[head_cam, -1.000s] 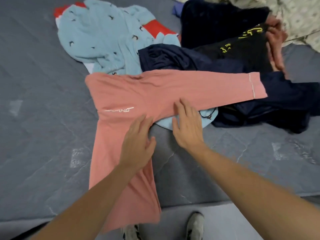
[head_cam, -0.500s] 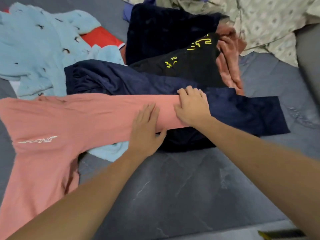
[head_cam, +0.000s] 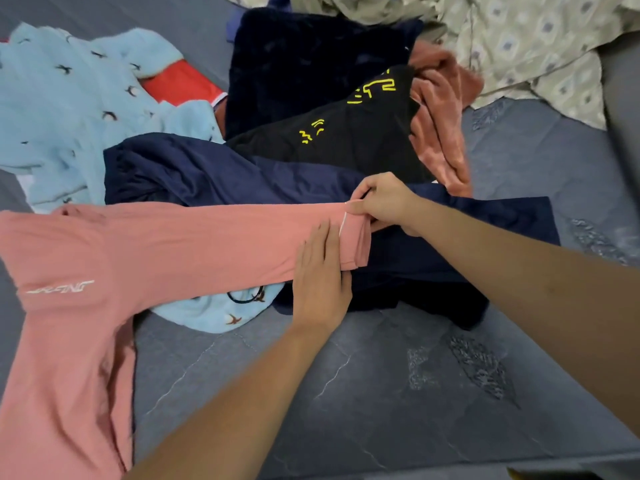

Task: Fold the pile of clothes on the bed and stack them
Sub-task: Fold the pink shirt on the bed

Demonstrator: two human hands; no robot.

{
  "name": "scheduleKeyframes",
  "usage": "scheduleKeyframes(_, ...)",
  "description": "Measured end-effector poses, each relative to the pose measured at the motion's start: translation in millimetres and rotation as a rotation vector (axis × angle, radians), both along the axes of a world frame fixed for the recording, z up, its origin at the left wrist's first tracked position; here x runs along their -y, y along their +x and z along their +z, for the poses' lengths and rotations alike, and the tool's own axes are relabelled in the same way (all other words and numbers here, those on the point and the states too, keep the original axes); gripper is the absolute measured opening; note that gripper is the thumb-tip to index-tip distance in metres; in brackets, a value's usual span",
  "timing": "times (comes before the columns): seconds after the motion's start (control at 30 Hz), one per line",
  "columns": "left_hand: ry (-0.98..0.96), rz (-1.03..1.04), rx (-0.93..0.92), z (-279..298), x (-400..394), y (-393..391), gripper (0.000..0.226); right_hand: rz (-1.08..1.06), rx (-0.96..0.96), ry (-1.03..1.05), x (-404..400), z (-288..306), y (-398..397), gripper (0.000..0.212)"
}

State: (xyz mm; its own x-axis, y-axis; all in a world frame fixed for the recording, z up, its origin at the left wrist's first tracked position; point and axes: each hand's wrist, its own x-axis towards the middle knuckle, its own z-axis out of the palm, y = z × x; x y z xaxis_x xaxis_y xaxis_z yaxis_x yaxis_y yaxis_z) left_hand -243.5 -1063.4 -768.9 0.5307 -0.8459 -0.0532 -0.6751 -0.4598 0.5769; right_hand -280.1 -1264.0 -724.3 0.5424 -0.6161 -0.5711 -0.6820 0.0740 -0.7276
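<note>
A pink long-sleeved shirt (head_cam: 114, 258) with a white logo lies spread over the grey bed (head_cam: 398, 393), one sleeve stretched to the right across the pile. My right hand (head_cam: 388, 202) pinches the cuff end of that sleeve, which is turned up slightly. My left hand (head_cam: 322, 275) lies flat with straight fingers on the sleeve just left of the cuff. Under the sleeve sit a navy garment (head_cam: 214, 174) and a light blue fleece garment (head_cam: 69, 109) with small bird prints.
Behind lie a black garment (head_cam: 346, 140) with yellow print, a dark plush piece (head_cam: 304, 60), a red item (head_cam: 183, 81) and a rust-pink fleece piece (head_cam: 440, 126). A patterned pale green sheet (head_cam: 519, 46) is bunched at the back right.
Both hands slid rightward along the pink sleeve to its end. My right hand went from lying flat to pinching the cuff. The view shifted right.
</note>
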Motion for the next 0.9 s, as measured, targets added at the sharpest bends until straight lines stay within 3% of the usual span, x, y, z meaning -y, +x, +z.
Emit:
scheduleKeyframes(0.13, -0.061, 0.057, -0.071, 1, -2, -1, 0.066, -0.035, 0.055, 0.129, -2, 1, 4, 0.01)
scheduleKeyframes(0.4, -0.152, 0.12, -0.229, 13, -7, 8, 0.054, 0.026, 0.105, 0.089, -8, 10, 13, 0.009)
scheduleKeyframes(0.53, -0.229, 0.2, -0.296, 16, -9, 7, 0.038, 0.048, 0.125, 0.129, -14, 18, 17, 0.006)
scheduleKeyframes(0.7, -0.289, 0.312, -0.437, 14, -18, 8, 0.024, 0.033, 0.139, 0.256, -22, 29, 24, 0.025)
scheduleKeyframes(0.83, -0.336, 0.345, -0.504, 19, -34, 16, 0.014, 0.272, 0.024, -0.041, -35, 34, 29, 0.043)
scheduleKeyframes(0.9, -0.36, 0.36, -0.509, 21, -42, 24, 0.016, 0.354, 0.011, -0.15, -45, 35, 33, 0.037)
